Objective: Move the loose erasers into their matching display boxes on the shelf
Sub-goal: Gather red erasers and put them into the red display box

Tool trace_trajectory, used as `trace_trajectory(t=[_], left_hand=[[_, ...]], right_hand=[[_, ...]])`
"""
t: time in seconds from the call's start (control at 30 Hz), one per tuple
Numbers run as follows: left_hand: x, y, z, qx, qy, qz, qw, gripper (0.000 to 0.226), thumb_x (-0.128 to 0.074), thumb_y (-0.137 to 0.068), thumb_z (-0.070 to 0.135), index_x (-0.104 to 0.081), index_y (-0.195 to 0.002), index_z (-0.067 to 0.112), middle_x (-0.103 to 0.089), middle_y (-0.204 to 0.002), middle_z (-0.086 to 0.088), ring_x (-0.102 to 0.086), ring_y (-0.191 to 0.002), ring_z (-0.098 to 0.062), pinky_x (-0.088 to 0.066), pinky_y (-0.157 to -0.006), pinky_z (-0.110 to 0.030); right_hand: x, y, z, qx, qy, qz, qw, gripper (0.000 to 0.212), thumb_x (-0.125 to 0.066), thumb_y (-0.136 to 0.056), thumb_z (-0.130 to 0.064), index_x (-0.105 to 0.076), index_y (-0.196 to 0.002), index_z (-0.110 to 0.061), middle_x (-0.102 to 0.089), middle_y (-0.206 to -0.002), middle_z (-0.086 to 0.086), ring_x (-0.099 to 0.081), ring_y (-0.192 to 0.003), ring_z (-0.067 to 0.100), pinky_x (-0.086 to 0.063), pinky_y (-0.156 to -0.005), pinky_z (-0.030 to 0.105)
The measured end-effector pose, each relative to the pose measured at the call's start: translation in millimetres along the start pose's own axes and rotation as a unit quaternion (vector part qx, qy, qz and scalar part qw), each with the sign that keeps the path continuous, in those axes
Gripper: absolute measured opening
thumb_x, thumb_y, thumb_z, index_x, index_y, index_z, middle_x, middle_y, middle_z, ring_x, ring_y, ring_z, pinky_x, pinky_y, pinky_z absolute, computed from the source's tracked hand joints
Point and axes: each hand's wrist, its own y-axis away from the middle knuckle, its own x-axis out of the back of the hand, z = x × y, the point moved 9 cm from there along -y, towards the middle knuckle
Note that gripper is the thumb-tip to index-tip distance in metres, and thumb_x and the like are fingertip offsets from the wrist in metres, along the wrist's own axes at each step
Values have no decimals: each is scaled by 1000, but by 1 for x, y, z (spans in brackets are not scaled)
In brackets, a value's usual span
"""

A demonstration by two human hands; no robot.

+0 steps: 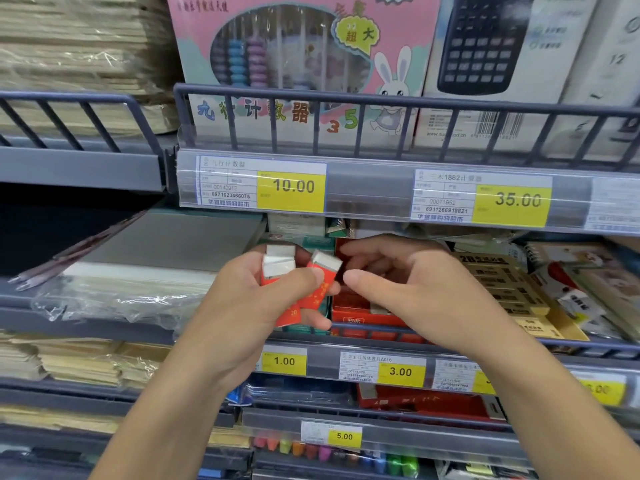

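Head view: left hand [252, 292] is closed around a bunch of orange-sleeved erasers [298, 282], held in front of the shelf. Right hand [412, 285], at their 3 o'clock, is half-curled and empty, fingertips just beside the erasers. Red display box [363, 311] sits behind, at the erasers' 4 o'clock.

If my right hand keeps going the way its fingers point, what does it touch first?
The right hand points leftward, so it would probably meet the tilted orange eraser held in the left hand first. The gap looks small, though depth is unclear.
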Motion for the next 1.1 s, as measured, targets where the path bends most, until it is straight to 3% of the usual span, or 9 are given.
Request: trace_trajectory(t=[0.1,0.23,0.37,0.47,0.6,0.7,0.8,0.97,1.1], left_hand=[[0,0,0,-10,10,10,1000,47,-86,-66,31,-72,-102,5,-80,-99,-13,-74,-68,-30,-59,-60,-29],[-6,3,-3,4,21,-4,1000,84,-87,-68,33,-52,-134,-6,-80,-103,-12,-77,-76,-28,-61,-66,-32],[-5,3,2,-3,11,9,1000,16,-84,-76,25,-78,-89,20,-80,-96,-12,-78,-82,-25,-60,-58,-29],[2,1,1,6,0,30,1000,12,-84,-74,25,-75,-80,20,-70,-70,-10,-59,-52,-21,-44,-39,-26],[0,-2,1,17,-11,23,1000,16,-85,-74,28,-70,-78,22,-56,-63,-10,-35,-39,-14,-29,-36,-20],[-2,-4,2,15,-13,14,1000,23,-89,-75,27,-68,-69,22,-55,-63,-9,-37,-40,-12,-30,-36,-20],[-2,-8,1,9,-10,19,1000,28,-86,-75,26,-62,-79,12,-54,-62,-8,-37,-42,-13,-32,-38,-21],[0,-12,0,20,-8,35,999,20,-74,-72,18,-56,-73,10,-52,-63,-6,-38,-44,-13,-34,-41,-20],[-2,-14,0,25,3,21,999,20,-66,-71,8,-49,-64,17,-43,-64,-4,-38,-50,-15,-36,-44,-23]], right_hand=[[-12,7,-8,14,-104,-17,994,17,-72,-91,-31,-75,-108,-28,-75,-94,-6,-67,-87,20,-54,-76,32],[-10,9,-5,17,-197,34,980,12,-70,-92,-16,-74,-103,-17,-77,-92,0,-71,-83,13,-55,-78,24],[2,8,4,12,-339,89,937,14,-61,-91,-12,-66,-102,-5,-76,-94,12,-74,-91,28,-59,-83,37],[7,3,16,-28,-430,97,897,20,-57,-88,-14,-68,-99,-1,-70,-89,15,-67,-72,33,-54,-59,35],[26,3,31,-64,-289,118,948,12,-65,-92,-21,-74,-90,-14,-62,-78,13,-44,-63,27,-38,-58,28],[50,6,39,-82,-176,146,970,15,-73,-90,-27,-74,-75,-25,-62,-62,4,-50,-56,20,-44,-56,23],[55,6,45,-121,-47,65,989,10,-75,-87,-34,-73,-93,-42,-66,-62,-2,-64,-56,15,-49,-55,15],[54,-1,46,-124,265,8,956,27,-65,-90,-51,-56,-115,-45,-60,-94,-19,-56,-79,6,-38,-61,15],[39,0,46,-108,321,-50,940,30,-58,-94,-52,-53,-122,-41,-51,-100,-23,-45,-90,7,-32,-62,15]])
